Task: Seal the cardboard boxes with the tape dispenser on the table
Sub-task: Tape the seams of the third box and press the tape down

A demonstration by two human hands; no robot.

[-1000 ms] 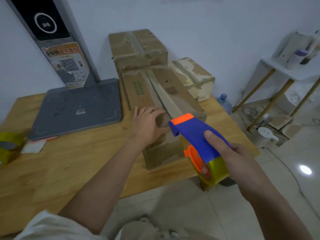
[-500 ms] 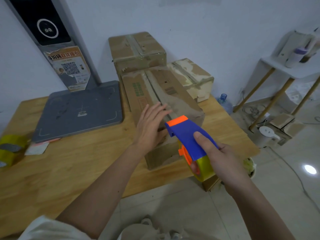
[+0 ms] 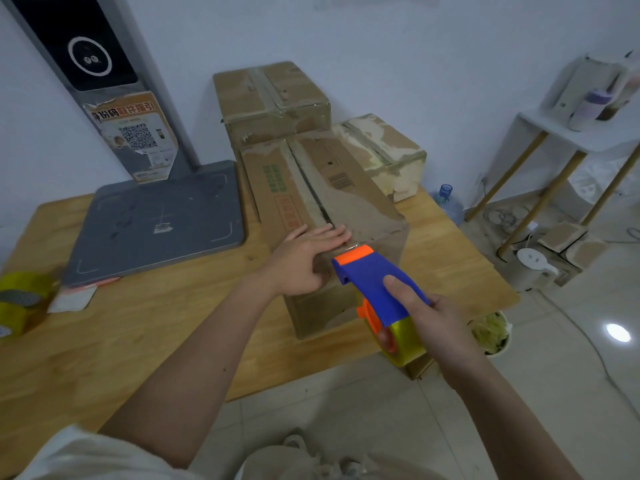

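Under my left hand: I am pressing my left hand (image 3: 304,261), fingers flat, on the front box (image 3: 322,216).
Right hand: my right hand (image 3: 433,323) is gripping the tape dispenser (image 3: 374,285), nose touching the near edge.
Progress: seam looking open; taping just starting.
Beyond: two boxes (image 3: 273,102) already looking taped.
Box: worn, scuffed, on the worktop (image 3: 138,323).

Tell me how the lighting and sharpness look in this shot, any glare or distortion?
Head view: dim, even indoor light with a bluish cast; one bright glare spot on the floor tiles; wide-angle bending at the edges, where the roll of tape looks soft; the tape dispenser and the nearest cardboard box are fairly sharp.
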